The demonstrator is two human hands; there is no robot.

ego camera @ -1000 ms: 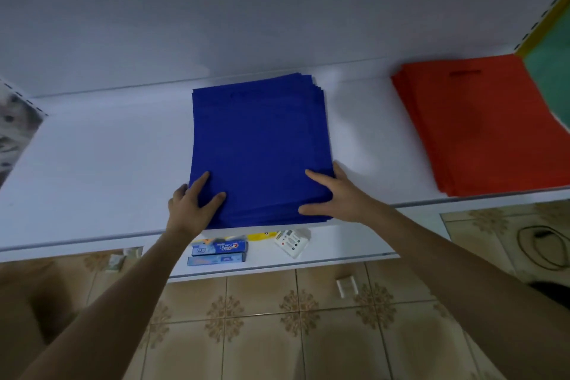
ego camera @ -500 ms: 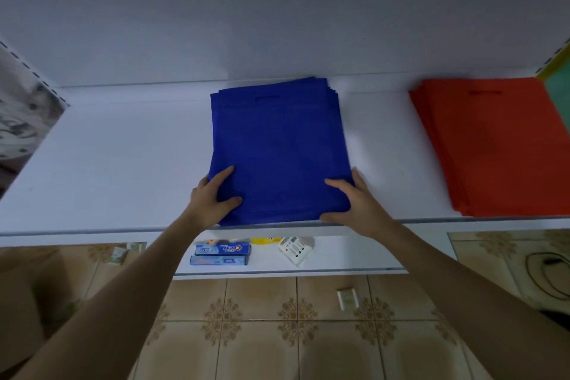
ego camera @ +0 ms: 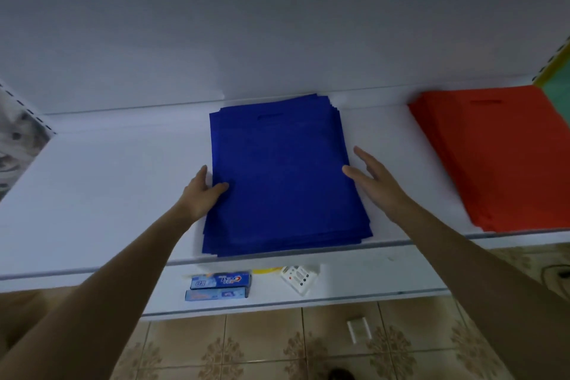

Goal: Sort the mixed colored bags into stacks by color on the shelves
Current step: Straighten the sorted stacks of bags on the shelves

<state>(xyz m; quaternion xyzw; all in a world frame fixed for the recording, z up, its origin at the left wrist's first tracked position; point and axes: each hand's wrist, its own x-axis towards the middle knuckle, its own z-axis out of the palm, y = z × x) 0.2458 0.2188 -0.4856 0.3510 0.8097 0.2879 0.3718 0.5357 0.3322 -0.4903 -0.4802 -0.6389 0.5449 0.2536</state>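
- Nearest, at 6 o'clock: tan patterned floor tiles (ego camera: 265, 348), then a lower white shelf (ego camera: 354, 287) w/ two blue toothpaste boxes (ego camera: 219, 285) side by side and a small white device w/ dark buttons (ego camera: 297, 279) just right of them. None of it is bag stock, so prob. just parked there out of the way.
- Upper white shelf (ego camera: 108, 200): flat stack of dark-blue fabric bags w/ cut-out handles (ego camera: 283, 179) lies centre, handle slots at the 12 o'clock end, near edge close to the shelf lip. Edges fan slightly at the near right corner, so prob. being squared up.
- Left hand (ego camera: 202, 193) at the stack's 9 o'clock edge: thumb on top of the bags, fingers (ego camera: 202, 171) tucked along the side, lightly pinching the stack's edge. Looks like a brace to keep it from sliding.
- Right hand (ego camera: 373, 182) at the 3 o'clock edge: fingers spread and straight, gripping nothing, palm facing the stack's side, thumb tip touching or nearly so; can't tell. Reads as patting that side flush.
- At 2 o'clock, well apart: stack of orange-red fabric bags w/ handle slots (ego camera: 493, 157), same orientation. Gap keeps colours separate.
- Far right edge: strip of green (ego camera: 558, 92), too cropped to ID.
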